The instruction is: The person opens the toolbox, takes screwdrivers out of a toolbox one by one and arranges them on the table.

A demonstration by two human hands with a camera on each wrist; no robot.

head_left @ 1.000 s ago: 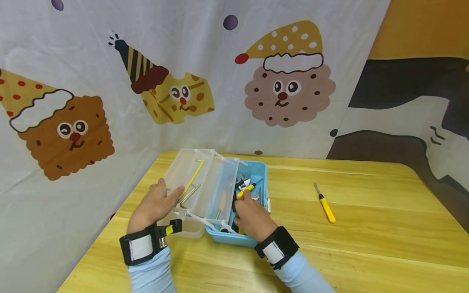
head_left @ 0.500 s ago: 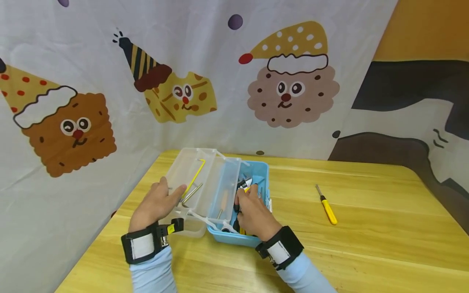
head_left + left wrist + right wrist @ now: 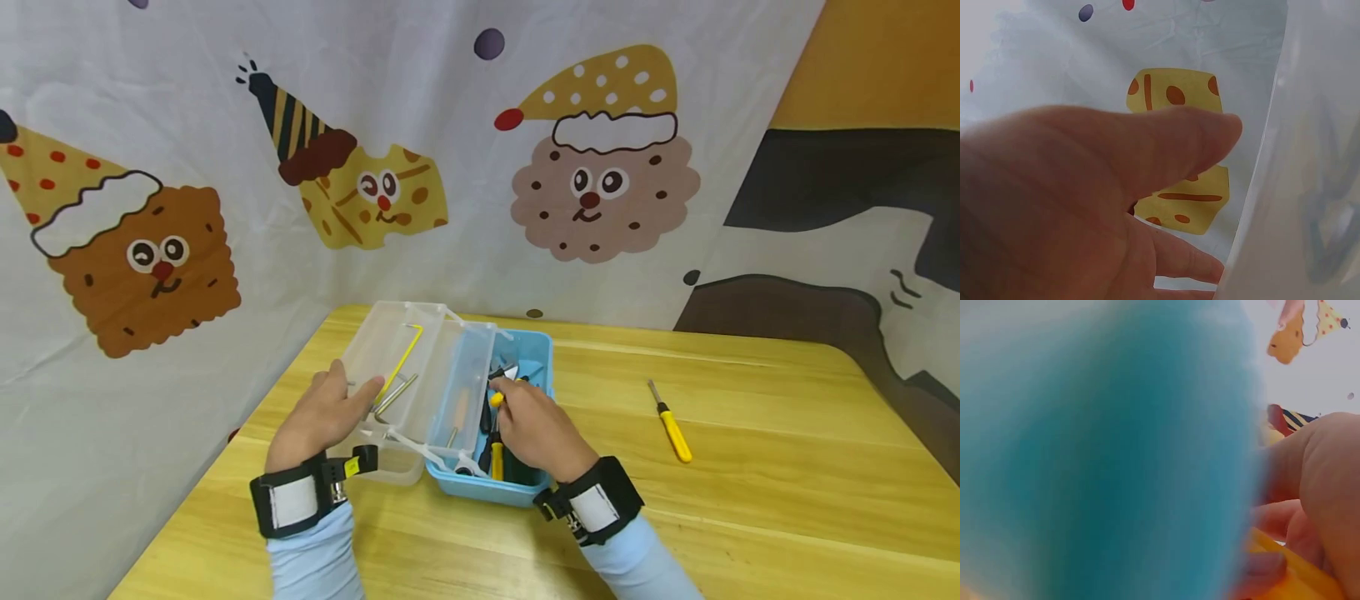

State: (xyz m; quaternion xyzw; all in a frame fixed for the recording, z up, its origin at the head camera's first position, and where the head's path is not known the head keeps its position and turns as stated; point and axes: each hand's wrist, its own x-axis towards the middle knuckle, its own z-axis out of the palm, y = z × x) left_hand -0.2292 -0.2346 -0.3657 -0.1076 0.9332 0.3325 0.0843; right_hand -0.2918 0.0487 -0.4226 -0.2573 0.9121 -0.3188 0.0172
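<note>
A light blue toolbox [image 3: 486, 492] lies open on the table, its translucent plastic tray section [image 3: 401, 317] swung out to the left. My left hand [image 3: 318, 421] rests at the tray's left edge, fingers straight and thumb spread over it. In the left wrist view, the fingertips [image 3: 1207, 267] reach the plastic edge. My right hand [image 3: 543, 433] is inside the toolbox, its fingers curled round a yellow-handled screwdriver [image 3: 497, 400], partly hidden. The yellow handle [image 3: 1307, 581] shows beneath those fingers in the right wrist view, where blurred blue plastic covers much of the picture.
A yellow hex key [image 3: 405, 358] and metal hex keys [image 3: 396, 395] lie in the tray. Another yellow-handled tool [image 3: 497, 458] and a wrench [image 3: 465, 471] are in the toolbox. A yellow screwdriver [image 3: 675, 433] lies on the wooden table [image 3: 787, 467] at right. A printed cloth [image 3: 465, 267] hangs behind.
My right hand has closed on the yellow handle and shifted slightly right, uncovering the yellow-handled tool near the toolbox's front. The left hand keeps its place at the tray.
</note>
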